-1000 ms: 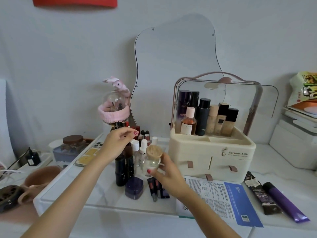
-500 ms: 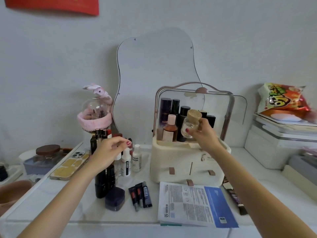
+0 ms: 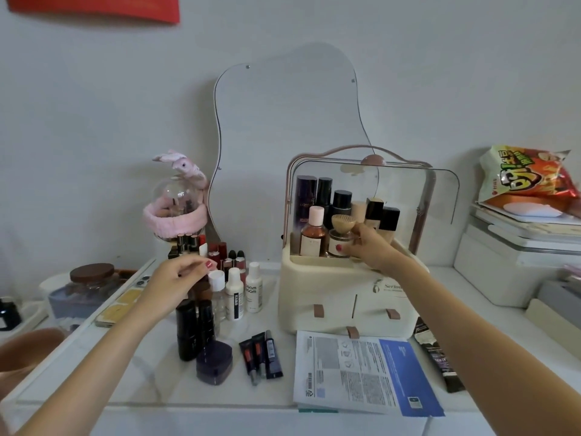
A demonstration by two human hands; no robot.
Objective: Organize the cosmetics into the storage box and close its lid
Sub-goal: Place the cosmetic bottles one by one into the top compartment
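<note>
A cream storage box (image 3: 317, 278) stands on the white table with its clear lid (image 3: 440, 190) raised. Several dark and beige bottles stand inside its top tray. My right hand (image 3: 372, 247) grips a round glass bottle with a wooden cap (image 3: 341, 234), held inside the tray beside an amber bottle with a pink cap (image 3: 313, 232). My left hand (image 3: 179, 278) hovers over the cluster of loose cosmetics left of the box, fingers pinched together, nothing visibly in them. White bottles (image 3: 234, 294), black tubes (image 3: 195, 325), lipsticks (image 3: 220, 250) and a purple compact (image 3: 214, 363) stand there.
Small tubes (image 3: 261, 354) and a blue-and-white leaflet (image 3: 361, 372) lie at the front. A dark tube (image 3: 435, 357) lies right of the leaflet. A mirror (image 3: 289, 136) leans on the wall. A phone (image 3: 125, 300), a jar (image 3: 91, 287) and a snack bag (image 3: 528, 180) flank the table.
My right hand carried the wooden-capped bottle from the loose cluster up to the box and lowered it into the tray. My left hand stayed over the cluster.
</note>
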